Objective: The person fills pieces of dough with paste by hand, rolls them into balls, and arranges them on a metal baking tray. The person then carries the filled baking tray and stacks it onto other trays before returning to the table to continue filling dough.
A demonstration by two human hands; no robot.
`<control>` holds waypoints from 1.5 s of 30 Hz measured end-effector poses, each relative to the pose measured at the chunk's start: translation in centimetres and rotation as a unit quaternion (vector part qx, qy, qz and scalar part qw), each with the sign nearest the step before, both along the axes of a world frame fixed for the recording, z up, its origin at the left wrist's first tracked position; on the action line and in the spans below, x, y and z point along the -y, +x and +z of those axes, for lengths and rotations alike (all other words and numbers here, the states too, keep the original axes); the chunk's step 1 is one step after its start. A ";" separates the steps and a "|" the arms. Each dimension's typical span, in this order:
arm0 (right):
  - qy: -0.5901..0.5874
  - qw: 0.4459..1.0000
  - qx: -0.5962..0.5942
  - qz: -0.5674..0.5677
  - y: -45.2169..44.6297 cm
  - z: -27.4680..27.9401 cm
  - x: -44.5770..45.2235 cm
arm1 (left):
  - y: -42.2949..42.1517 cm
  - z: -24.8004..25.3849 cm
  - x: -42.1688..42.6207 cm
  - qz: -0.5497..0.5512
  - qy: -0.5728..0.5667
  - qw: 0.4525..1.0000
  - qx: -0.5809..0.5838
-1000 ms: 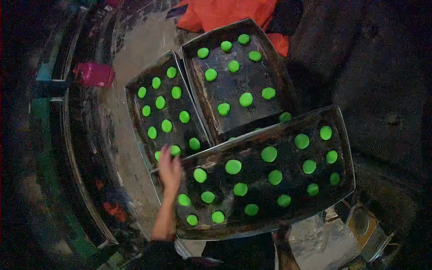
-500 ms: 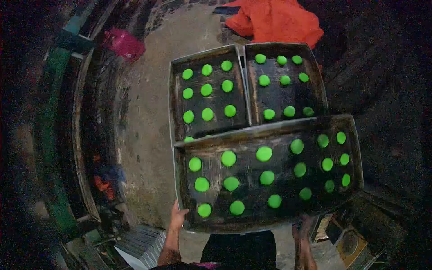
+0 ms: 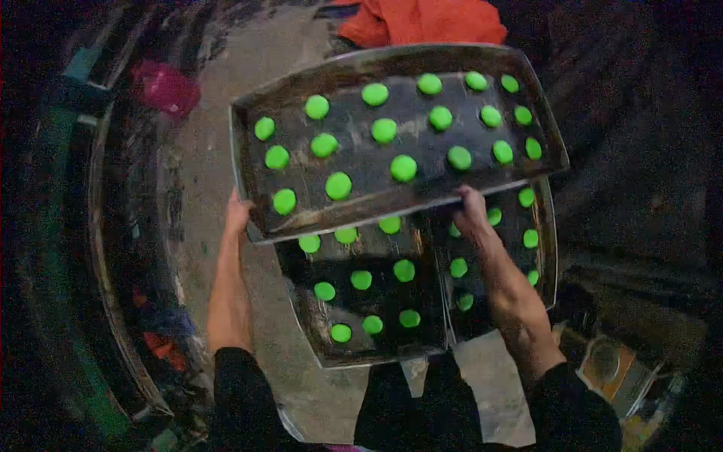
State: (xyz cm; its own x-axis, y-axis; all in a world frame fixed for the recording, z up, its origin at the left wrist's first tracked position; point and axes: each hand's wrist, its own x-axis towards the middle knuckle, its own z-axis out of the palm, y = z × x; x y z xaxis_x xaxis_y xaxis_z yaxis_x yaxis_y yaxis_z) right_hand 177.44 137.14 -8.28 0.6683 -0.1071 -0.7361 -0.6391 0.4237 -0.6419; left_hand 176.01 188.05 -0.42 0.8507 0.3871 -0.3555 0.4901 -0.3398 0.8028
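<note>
A long dark metal tray (image 3: 248,113) with rows of green round pieces (image 3: 384,130) is held up by both hands. My left hand (image 3: 239,213) grips its near left corner, thumb over the rim. Around the near edge, right of the middle, my right hand (image 3: 471,211) is closed on the same tray. Beneath it, nearer to me, lie two smaller trays side by side, the left one (image 3: 392,352) and the right one (image 3: 552,248), both bearing green pieces. The long tray covers their far parts.
A red-orange cloth or bag (image 3: 429,21) lies beyond the trays. On the left stand a pink container (image 3: 166,89) and long dark rails or shelving. A small orange item (image 3: 164,348) is at lower left, and a box-like object (image 3: 606,365) at lower right.
The long tray has moved away from me, from over the near part of the small trays to over their far part. My right hand now shows at its near edge.
</note>
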 end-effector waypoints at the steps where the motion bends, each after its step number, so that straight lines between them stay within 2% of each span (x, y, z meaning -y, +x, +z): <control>1: -0.006 1.000 -0.014 -0.009 -0.3 2.6 -0.3 | 0.2 -0.5 -0.1 0.019 -0.049 0.999 -0.015; 3: -0.068 0.992 -0.046 0.093 2.9 1.0 0.4 | 3.0 -1.0 -1.3 -0.025 -0.044 0.999 -0.005; 5: -0.058 0.997 -0.048 0.031 3.5 1.0 -0.4 | 4.5 -1.3 -1.9 -0.077 -0.042 0.996 0.012; 6: -0.047 0.998 -0.037 -0.011 3.6 1.4 -1.2 | 4.7 -1.4 -2.1 -0.058 -0.067 0.996 0.013; 7: -0.015 0.999 -0.023 -0.028 3.4 4.0 -2.1 | 4.7 -1.4 -2.2 -0.040 -0.092 0.995 0.010; 8: 0.016 0.999 -0.008 -0.048 3.0 6.5 -3.0 | 4.4 -1.2 -2.2 -0.039 -0.055 0.998 0.022; 10: 0.051 0.996 0.029 -0.069 3.4 0.7 -2.3 | 3.9 0.0 -1.8 -0.067 -0.021 0.997 0.022; 11: -0.007 0.999 0.016 -0.043 3.9 -1.0 -2.4 | 4.2 0.0 -1.6 -0.049 -0.051 0.997 0.019; 12: -0.063 0.998 0.003 -0.013 4.0 -2.0 -2.1 | 4.5 0.0 -1.5 -0.031 -0.080 0.996 0.017; 13: -0.085 0.996 -0.023 0.009 3.4 -0.9 -1.9 | 4.2 -0.6 -2.2 0.042 -0.136 0.990 0.019; 14: -0.105 0.993 -0.050 0.034 2.9 0.2 -2.1 | 4.4 -1.6 -3.8 0.029 -0.140 0.990 0.015; 15: -0.108 0.993 -0.051 0.024 2.7 -1.7 -2.3 | 4.4 -3.0 -5.6 -0.006 -0.145 0.989 0.012; 17: -0.054 0.993 0.047 -0.092 3.8 -6.6 -4.3 | 5.3 -4.0 -7.9 -0.040 -0.155 0.987 -0.002; 20: -0.112 0.990 -0.013 -0.083 1.9 1.8 -4.8 | 5.4 -3.3 -7.6 -0.021 -0.154 0.987 -0.031; 21: -0.094 0.994 0.043 -0.041 1.4 2.3 -4.3 | 5.4 -3.2 -7.1 0.010 -0.142 0.989 -0.028; 22: -0.098 0.993 0.043 -0.048 0.6 2.6 -4.1 | 5.2 -3.2 -6.4 0.042 -0.128 0.991 -0.027; 24: -0.074 0.996 0.039 -0.012 -2.5 4.2 -4.6 | 4.8 -2.8 -5.3 0.035 -0.136 0.989 -0.049; 25: 0.022 0.997 0.075 0.011 -4.2 3.9 -4.5 | 4.8 -2.2 -5.1 0.038 -0.137 0.988 -0.064; 27: -0.212 0.967 0.120 0.069 -6.9 0.6 -4.1 | 5.0 -5.2 -7.8 0.000 -0.234 0.972 -0.027; 28: -0.332 0.924 0.169 0.090 -8.0 0.7 -3.5 | 3.8 -2.0 -5.5 0.010 -0.165 0.986 -0.024; 29: -0.359 0.909 0.190 0.099 -8.5 0.8 -2.7 | 3.1 -1.7 -5.5 0.015 -0.158 0.987 -0.028; 30: -0.400 0.886 0.208 0.111 -8.8 3.2 -2.3 | 1.6 1.2 -1.7 0.051 -0.164 0.985 -0.023; 32: -0.453 0.855 0.153 0.202 -7.8 2.6 -2.8 | 0.6 -3.1 -5.4 -0.026 -0.124 0.992 0.017; 33: -0.449 0.856 0.155 0.203 -7.3 1.9 -3.3 | 1.3 -5.1 -7.1 -0.012 -0.134 0.991 0.005; 35: -0.555 0.733 0.232 0.317 -6.3 -0.1 -5.1 | 1.8 -6.7 -8.9 0.006 -0.189 0.981 -0.038; 36: -0.552 0.734 0.236 0.319 -6.1 -0.8 -5.9 | 1.6 -6.1 -8.4 0.010 -0.186 0.982 -0.037; 38: -0.552 0.735 0.194 0.343 -5.8 -1.8 -7.0 | 1.5 -4.3 -6.2 0.081 -0.087 0.993 -0.018; 40: -0.554 0.745 0.211 0.305 -6.2 -1.7 -7.0 | 2.0 -4.9 -7.2 0.075 -0.109 0.991 -0.034; 42: -0.568 0.722 0.261 0.296 -6.2 -2.1 -7.1 | 1.8 -5.9 -8.7 0.062 -0.141 0.987 -0.050; 44: -0.567 0.725 0.247 0.304 -6.2 -2.1 -7.2 | 1.6 -7.0 -9.9 -0.023 -0.091 0.996 0.006; 45: -0.568 0.728 0.228 0.308 -6.2 -2.3 -7.5 | 1.7 -7.2 -9.4 -0.032 -0.103 0.994 0.008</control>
